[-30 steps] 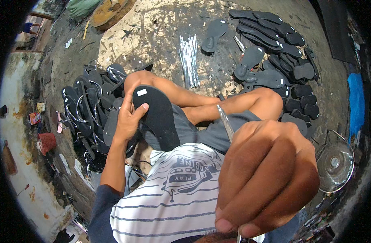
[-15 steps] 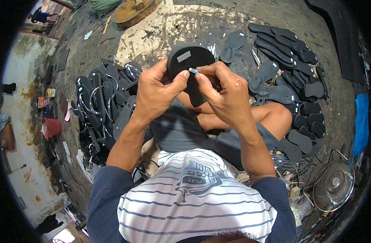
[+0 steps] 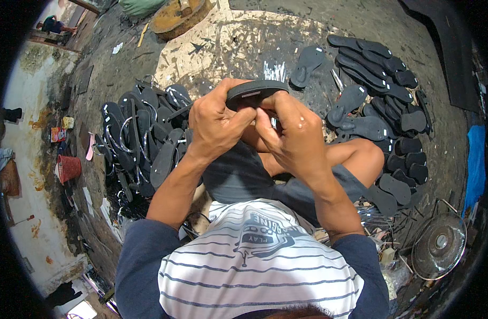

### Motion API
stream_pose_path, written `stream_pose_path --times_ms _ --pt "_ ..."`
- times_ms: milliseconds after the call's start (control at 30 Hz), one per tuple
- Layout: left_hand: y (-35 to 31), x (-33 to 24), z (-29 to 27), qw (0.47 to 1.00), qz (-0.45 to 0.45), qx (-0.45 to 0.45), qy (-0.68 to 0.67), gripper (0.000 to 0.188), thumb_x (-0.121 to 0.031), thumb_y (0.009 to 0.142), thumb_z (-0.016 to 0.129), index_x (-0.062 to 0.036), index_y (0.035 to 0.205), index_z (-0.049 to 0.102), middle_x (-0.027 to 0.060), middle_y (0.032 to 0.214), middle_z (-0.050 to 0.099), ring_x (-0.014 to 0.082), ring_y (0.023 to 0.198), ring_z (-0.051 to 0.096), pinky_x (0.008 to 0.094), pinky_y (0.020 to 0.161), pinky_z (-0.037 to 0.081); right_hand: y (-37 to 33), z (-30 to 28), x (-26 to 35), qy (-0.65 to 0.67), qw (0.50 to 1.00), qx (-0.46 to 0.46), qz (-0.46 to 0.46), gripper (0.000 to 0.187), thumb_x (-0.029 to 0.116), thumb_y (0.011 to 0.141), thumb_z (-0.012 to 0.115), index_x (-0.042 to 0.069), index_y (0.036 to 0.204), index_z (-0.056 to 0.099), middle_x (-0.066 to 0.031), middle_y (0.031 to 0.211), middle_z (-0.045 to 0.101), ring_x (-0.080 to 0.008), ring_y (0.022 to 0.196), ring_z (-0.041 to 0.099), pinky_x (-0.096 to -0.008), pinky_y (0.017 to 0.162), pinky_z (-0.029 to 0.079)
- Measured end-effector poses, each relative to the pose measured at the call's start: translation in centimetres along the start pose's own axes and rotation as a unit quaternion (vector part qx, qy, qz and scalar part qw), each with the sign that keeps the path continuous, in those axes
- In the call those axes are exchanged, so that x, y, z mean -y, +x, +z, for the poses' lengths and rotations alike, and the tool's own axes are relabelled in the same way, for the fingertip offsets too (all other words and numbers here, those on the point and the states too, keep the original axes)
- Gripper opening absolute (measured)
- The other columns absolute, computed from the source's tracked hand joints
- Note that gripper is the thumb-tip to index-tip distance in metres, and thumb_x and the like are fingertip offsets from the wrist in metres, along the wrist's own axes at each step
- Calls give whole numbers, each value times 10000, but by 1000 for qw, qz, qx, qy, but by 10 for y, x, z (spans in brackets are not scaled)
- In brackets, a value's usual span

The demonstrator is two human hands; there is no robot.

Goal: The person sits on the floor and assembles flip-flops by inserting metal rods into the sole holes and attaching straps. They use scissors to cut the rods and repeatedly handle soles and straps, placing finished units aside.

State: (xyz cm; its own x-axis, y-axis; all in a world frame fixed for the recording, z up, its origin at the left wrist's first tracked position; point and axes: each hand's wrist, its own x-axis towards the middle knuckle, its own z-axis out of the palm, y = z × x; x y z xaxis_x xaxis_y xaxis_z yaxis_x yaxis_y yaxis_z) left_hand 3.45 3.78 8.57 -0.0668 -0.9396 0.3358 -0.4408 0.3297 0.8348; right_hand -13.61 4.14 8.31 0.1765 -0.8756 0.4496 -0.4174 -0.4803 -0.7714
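A black sandal sole (image 3: 257,89) with a small pale label is held up in front of me, tilted so that it shows nearly edge-on. My left hand (image 3: 216,119) is closed on its left side, thumb bent in beneath it. My right hand (image 3: 296,134) is closed at the right side, its index finger curled against the sole. Both thumb tips nearly meet under the sole; whatever sits between them is hidden. Left of my legs lies a heap of black sandals (image 3: 140,122), several with shiny silvery straps.
Black soles lie in rows and piles (image 3: 364,126) on the right. A bundle of shiny strips (image 3: 274,70) is on the floor ahead. A round rusty block (image 3: 180,18) stands farther off, a fan (image 3: 440,245) at lower right, and a red basket (image 3: 68,168) by the left wall.
The sole has tipped from showing its face to nearly edge-on. Both hands have closed in around it, and the small shiny piece between the thumbs is out of sight.
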Motion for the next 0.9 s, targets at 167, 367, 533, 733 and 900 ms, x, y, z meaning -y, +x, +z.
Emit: stream_pose_path --times_ms 167,367,533,733,900 --pt "-8 -12 13 997 27 2 75 337 -7 842 686 27 1175 643 89 921 724 144 793 658 258 741 521 -1 6 -13 -26 999 -21 -2 124 121 890 685 35 929 605 -156 776 653 -354 710 663 -446 633 527" --pt "-5 9 21 999 -44 -3 -17 427 -54 906 659 -14 1329 614 157 1002 740 174 832 704 297 740 537 3 13 -35 31 999 -33 -8 155 148 920 683 15 961 616 -181 846 681 -382 756 670 -450 661 527" --pt "-8 13 25 996 -56 65 0 570 12 919 589 -55 1478 496 186 1126 714 93 866 648 274 728 547 1 11 -46 -15 999 6 42 154 146 910 692 24 986 637 -182 856 681 -387 797 672 -465 693 523" --pt "-13 22 32 996 -32 76 -14 585 4 923 590 -33 1493 462 216 1331 635 163 1053 685 320 849 551 -8 8 -52 -6 998 3 55 149 146 910 692 21 973 640 -185 864 677 -376 789 665 -445 690 521" --pt "1 44 19 879 -235 82 -407 426 -166 1013 640 -25 1406 553 89 1166 685 149 988 684 301 869 566 -7 -2 -56 51 995 11 80 167 157 904 707 32 1006 661 -175 888 682 -363 806 671 -441 707 519"
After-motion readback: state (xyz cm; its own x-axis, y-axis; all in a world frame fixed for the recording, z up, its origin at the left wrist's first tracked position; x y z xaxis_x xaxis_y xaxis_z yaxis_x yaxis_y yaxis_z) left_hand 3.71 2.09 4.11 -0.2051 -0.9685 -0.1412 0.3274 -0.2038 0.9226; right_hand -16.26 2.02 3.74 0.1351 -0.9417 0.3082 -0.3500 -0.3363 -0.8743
